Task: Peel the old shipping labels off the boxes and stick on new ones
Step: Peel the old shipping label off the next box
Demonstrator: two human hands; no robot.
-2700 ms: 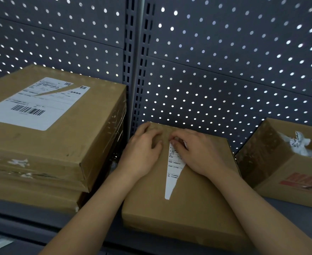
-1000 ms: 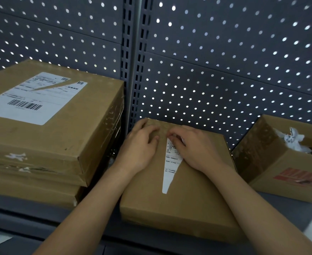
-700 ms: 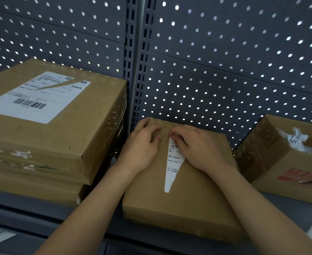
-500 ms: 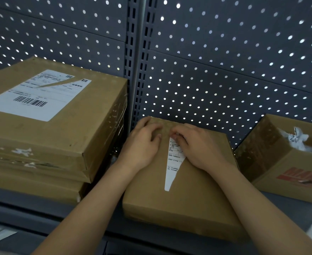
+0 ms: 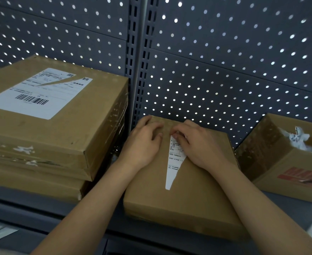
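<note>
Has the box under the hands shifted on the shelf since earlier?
No. The box sits equally close to the slotted upright and the stacked boxes.

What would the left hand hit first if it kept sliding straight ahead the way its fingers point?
Probably the pegboard back wall. The left hand lies flat near the far edge of the small box, fingers pointing away from the person. Nothing shows between that edge and the wall, though the depth is unclear.

Both hands rest on a flat cardboard box (image 5: 181, 197) lying on a dark shelf (image 5: 287, 205). The left hand (image 5: 142, 144) presses flat; the right hand (image 5: 197, 146) has its fingertips (image 5: 175, 134) at the top of a torn white label strip (image 5: 173, 162). A stack of labelled boxes (image 5: 55, 129) sits left, an open carton (image 5: 287, 159) right.
</note>
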